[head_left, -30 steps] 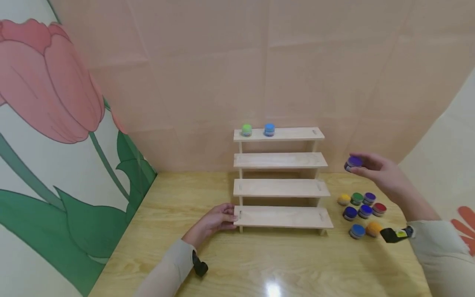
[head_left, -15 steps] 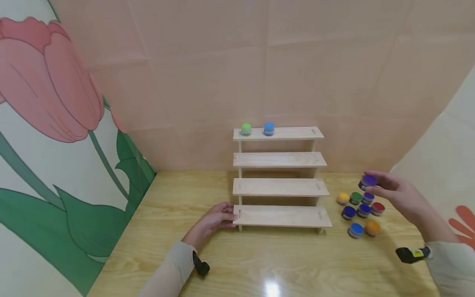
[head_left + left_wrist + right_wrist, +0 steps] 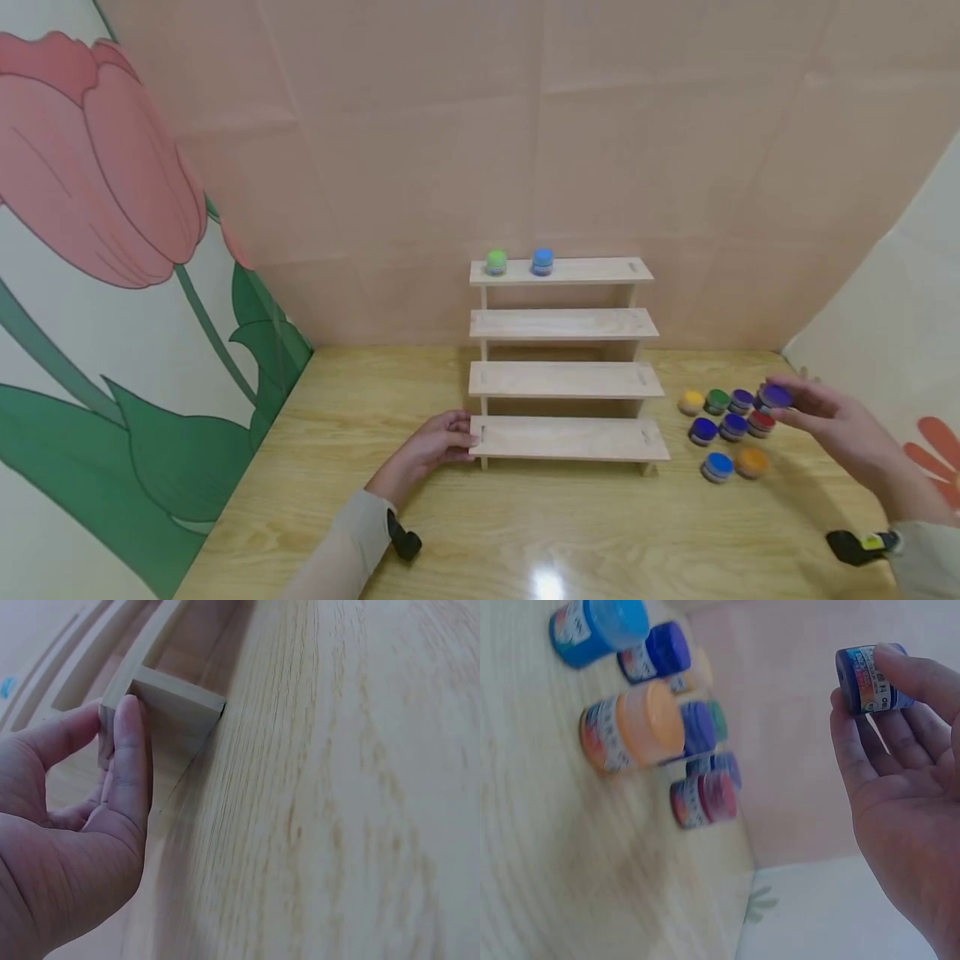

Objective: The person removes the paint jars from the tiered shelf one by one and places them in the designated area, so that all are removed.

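My left hand (image 3: 435, 440) pinches the left end of the lowest step of a pale wooden four-tier stand (image 3: 566, 437); the left wrist view has thumb and fingers on either side of the board's end (image 3: 112, 724). My right hand (image 3: 843, 417) holds a small purple-lidded paint jar (image 3: 774, 397) between thumb and fingers. In the right wrist view this jar (image 3: 871, 679) is raised off the table, its printed label facing the camera. Below it in the head view is a red-lidded jar (image 3: 761, 423), partly covered.
Several lidded jars stand right of the stand, among them yellow (image 3: 692, 402), green (image 3: 717, 402), light blue (image 3: 717, 467) and orange (image 3: 751, 462). On the top step are a light green jar (image 3: 496, 262) and a blue jar (image 3: 542, 262). A pink-beige wall covering (image 3: 375, 183) rises behind.
My right hand has moved right and down with the purple-lidded jar, from beside the stand to over the jar group. My left hand keeps its grip on the stand.
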A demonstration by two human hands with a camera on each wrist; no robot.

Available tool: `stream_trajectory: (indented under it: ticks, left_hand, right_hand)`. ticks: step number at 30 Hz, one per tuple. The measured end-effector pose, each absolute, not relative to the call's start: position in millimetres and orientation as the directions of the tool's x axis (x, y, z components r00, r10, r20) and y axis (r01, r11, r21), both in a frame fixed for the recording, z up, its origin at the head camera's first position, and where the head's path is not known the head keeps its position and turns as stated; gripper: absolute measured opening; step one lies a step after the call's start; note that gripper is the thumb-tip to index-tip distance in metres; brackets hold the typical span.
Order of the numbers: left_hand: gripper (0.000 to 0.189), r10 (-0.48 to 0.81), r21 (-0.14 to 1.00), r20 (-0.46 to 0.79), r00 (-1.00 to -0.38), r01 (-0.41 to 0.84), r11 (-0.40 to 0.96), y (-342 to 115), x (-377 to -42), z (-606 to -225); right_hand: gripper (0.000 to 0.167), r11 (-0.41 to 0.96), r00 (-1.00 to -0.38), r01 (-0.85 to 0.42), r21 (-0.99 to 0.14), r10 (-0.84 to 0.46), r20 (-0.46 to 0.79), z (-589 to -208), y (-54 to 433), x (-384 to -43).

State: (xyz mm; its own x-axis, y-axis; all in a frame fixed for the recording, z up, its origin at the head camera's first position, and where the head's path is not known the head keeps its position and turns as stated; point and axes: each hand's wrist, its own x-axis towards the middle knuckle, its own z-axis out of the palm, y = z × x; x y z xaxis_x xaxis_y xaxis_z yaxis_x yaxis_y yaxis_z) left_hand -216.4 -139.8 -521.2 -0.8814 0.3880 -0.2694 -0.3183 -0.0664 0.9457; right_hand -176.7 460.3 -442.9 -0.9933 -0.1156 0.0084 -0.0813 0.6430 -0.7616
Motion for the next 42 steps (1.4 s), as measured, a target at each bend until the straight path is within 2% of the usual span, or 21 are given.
stream_trajectory:
  ticks: [11, 19, 27, 35, 42]
  left_hand:
    - [0.057, 0.390, 0.945, -0.277, -0.878, -0.323, -0.057, -139.4, -215.5, -519.9]
    - [0.058, 0.393, 0.949, -0.266, -0.880, -0.312, -0.056, -139.5, -216.5, -517.6]
    - [0.055, 0.402, 0.946, -0.276, -0.873, -0.322, -0.051, -140.2, -216.7, -518.3]
    - [0.058, 0.413, 0.947, -0.265, -0.871, -0.317, -0.061, -141.8, -215.2, -518.9]
    - [0.058, 0.426, 0.944, -0.266, -0.865, -0.323, -0.067, -142.8, -215.7, -517.2]
  right_hand:
    - [0.061, 0.627, -0.996, -0.019, -0.779, -0.080, -0.041, -467.6, 484.9, -168.5]
    - [0.055, 0.548, -0.996, -0.024, -0.836, -0.087, -0.028, -487.8, 494.9, -165.9]
    - [0.055, 0.582, -0.993, 0.016, -0.813, -0.084, -0.080, -505.5, 504.4, -162.2]
    - [0.037, 0.506, -0.991, -0.007, -0.862, -0.116, -0.060, -521.5, 509.5, -164.5]
    - [0.044, 0.529, -0.990, 0.010, -0.848, -0.116, -0.084, -525.5, 507.8, -167.6]
